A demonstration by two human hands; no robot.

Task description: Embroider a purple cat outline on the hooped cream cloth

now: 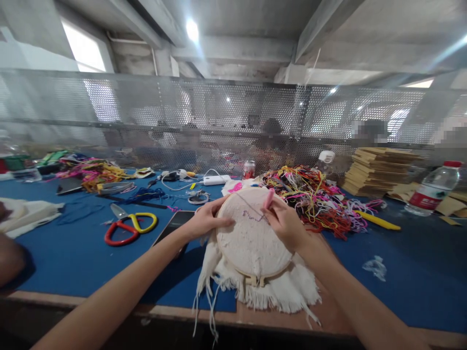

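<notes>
The embroidery hoop (pixel 251 238) sits near the front edge of the blue table (pixel 73 253), between the two hands, tilted up toward the camera. White cloth (pixel 277 291) is stretched across it, and the loose frayed border hangs out below the ring and over the table edge.

Handling, as judged from the view: the hoop looks light and its wooden ring stiff, so the rim is the sound place to hold. The stretched cloth inside the ring is taut but soft and yields to pressure. The fringe is limp and gives no purchase. The purple stitching (pixel 253 210) running across the upper part of the cloth is fine and likely to snag or pull.

The left hand (pixel 206 221) grips the hoop at its upper left rim. The fingers are curled fairly close, with the thumb lying on the cloth face and the rest wrapped behind the ring; how far they reach behind cannot be seen.

The right hand (pixel 286 223) rests on the upper right of the hoop. Its fingers are pinched nearly closed around a small pink tool (pixel 269 198), whose upper end stands up above the knuckles. The working tip is hidden where it meets the cloth beside the stitching.

A tangled heap of coloured thread (pixel 314 199) lies just behind the hoop. Red and yellow scissors (pixel 129 226) lie well to the left, and a water bottle (pixel 430 192) stands far right.
</notes>
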